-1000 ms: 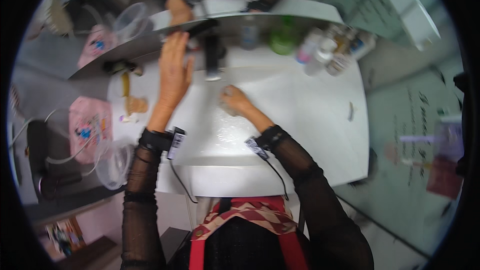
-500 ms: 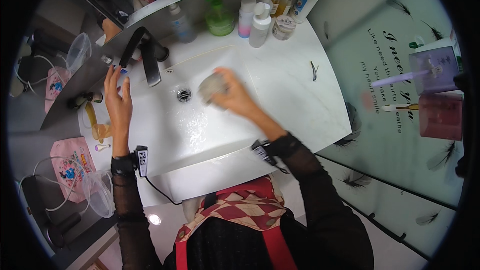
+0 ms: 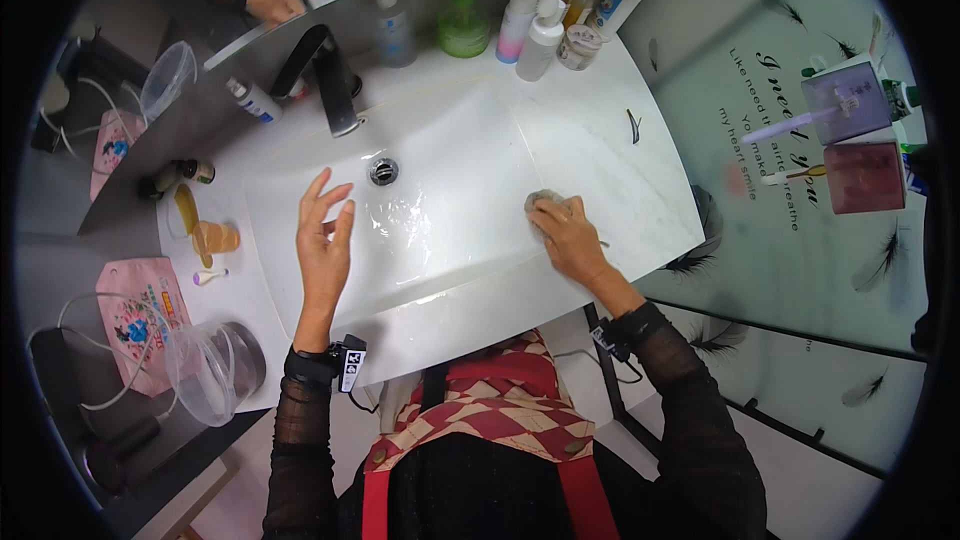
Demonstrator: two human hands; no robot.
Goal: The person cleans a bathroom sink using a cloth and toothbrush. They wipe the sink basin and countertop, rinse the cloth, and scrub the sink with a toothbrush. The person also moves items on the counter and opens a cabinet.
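Observation:
My right hand (image 3: 572, 236) is closed on a small bunched grey rag (image 3: 541, 202) and presses it at the right rim of the white sink (image 3: 470, 230). The fingers cover most of the rag. Above the left part of the basin hovers my left hand (image 3: 325, 245), its fingers apart and slightly bent, with nothing in it. Water glistens on the basin floor below the round metal drain (image 3: 383, 171). The black faucet (image 3: 325, 80) stands at the back, its spout reaching over the basin.
Pump bottles, including a green bottle (image 3: 463, 25), and a jar (image 3: 580, 46) line the back. At left are a small white bottle (image 3: 253, 100), an amber cup (image 3: 215, 238), a pink pouch (image 3: 142, 325) and a clear plastic tub (image 3: 212, 370). Toothbrush holders (image 3: 865, 177) hang at right.
My right hand has carried the grey rag from mid-basin to the right rim. My left hand has moved from beside the faucet to over the left of the basin.

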